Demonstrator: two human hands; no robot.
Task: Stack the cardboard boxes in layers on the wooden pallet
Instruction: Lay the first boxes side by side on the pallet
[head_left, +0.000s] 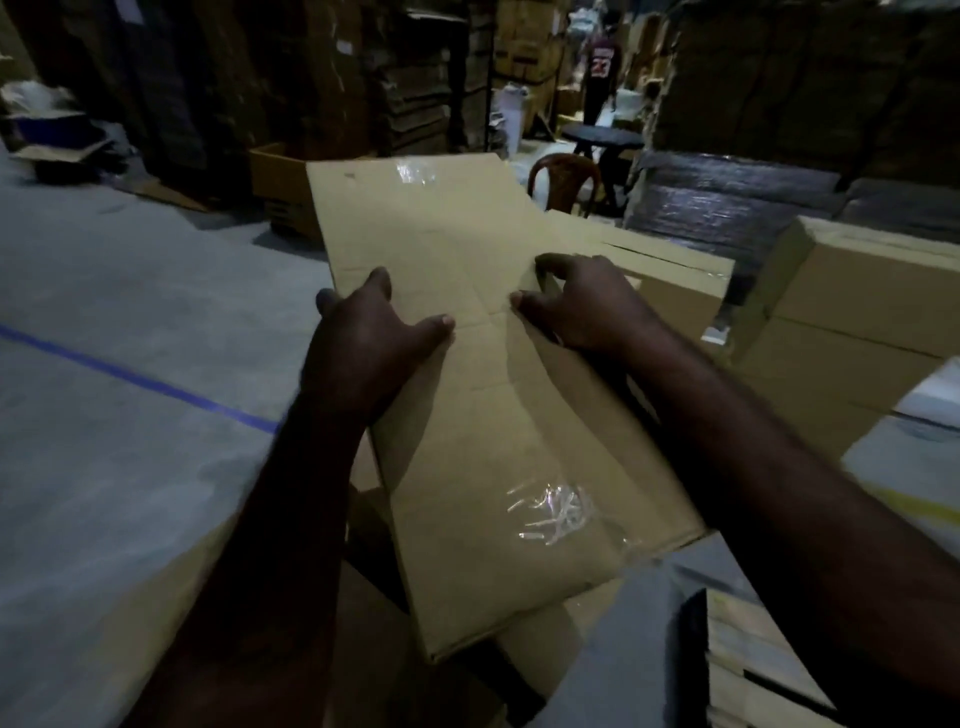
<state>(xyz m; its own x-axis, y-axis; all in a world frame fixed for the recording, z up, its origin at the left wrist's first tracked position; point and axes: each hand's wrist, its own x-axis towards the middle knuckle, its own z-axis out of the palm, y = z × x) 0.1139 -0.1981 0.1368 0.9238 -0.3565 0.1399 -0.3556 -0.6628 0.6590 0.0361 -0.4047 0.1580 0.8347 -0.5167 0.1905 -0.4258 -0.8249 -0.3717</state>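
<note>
Blue tape line (130, 379) crosses the grey floor at left. The left grip (363, 348) clasps the left edge of a flattened brown cardboard box (467, 234), thumb on top. The right grip (587, 306) curls over its right edge. Closed brown cartons (857, 291) stand stacked at right. Probable step: bringing the box to the stack. Next it needs laying level and square; no pallet shows.

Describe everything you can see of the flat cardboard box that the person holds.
The flattened cardboard box is plain brown board, long and collapsed flat, with faint crease lines across its middle and crinkled clear tape near both ends. It is held above other boxes, its far end raised. The left hand grips its left edge; the right hand grips its right edge, where one layer seems to lift.
</note>
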